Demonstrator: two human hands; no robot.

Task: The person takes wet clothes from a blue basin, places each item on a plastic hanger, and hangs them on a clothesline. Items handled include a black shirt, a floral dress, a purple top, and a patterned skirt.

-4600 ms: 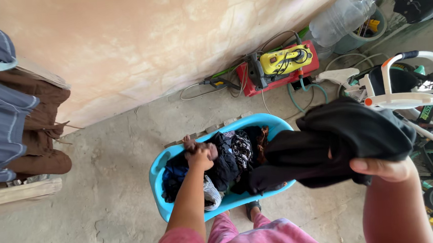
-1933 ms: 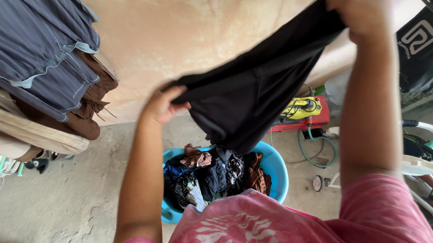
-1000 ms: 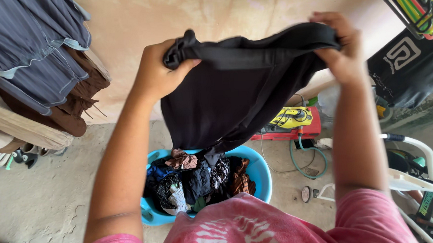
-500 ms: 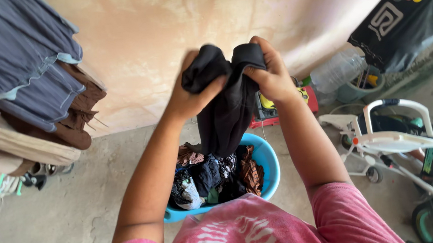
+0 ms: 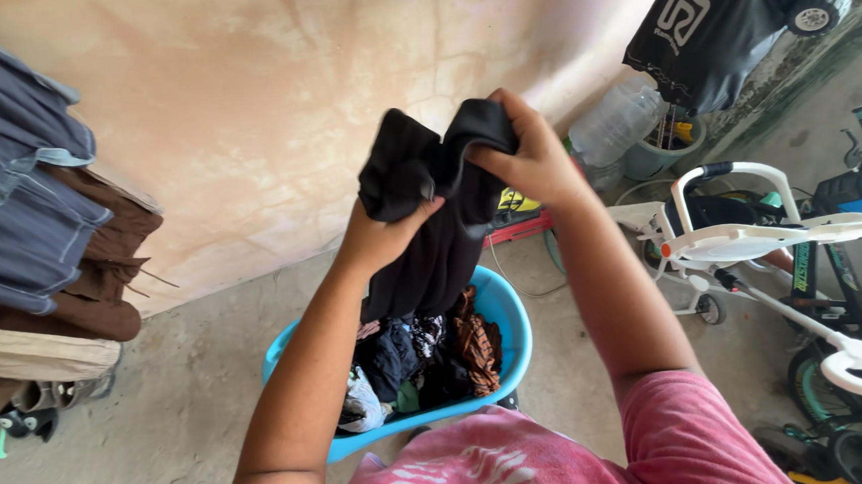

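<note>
Both hands bunch a black garment (image 5: 438, 197) at chest height, above a blue laundry tub (image 5: 508, 312).

The left hand (image 5: 383, 237) is clenched on the cloth's left fold and the right hand (image 5: 530, 156) grips the right fold slightly higher (the two nearly touching). The garment's long axis hangs straight down from the fists, its tail reaching the dark clothes (image 5: 423, 357) heaped in the tub on the concrete floor (image 5: 162, 408).

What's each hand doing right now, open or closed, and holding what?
Left hand: closed, grip bunched on one end of the black fabric garment.
Right hand: closed, grip on the garment's other bunched end.
</note>
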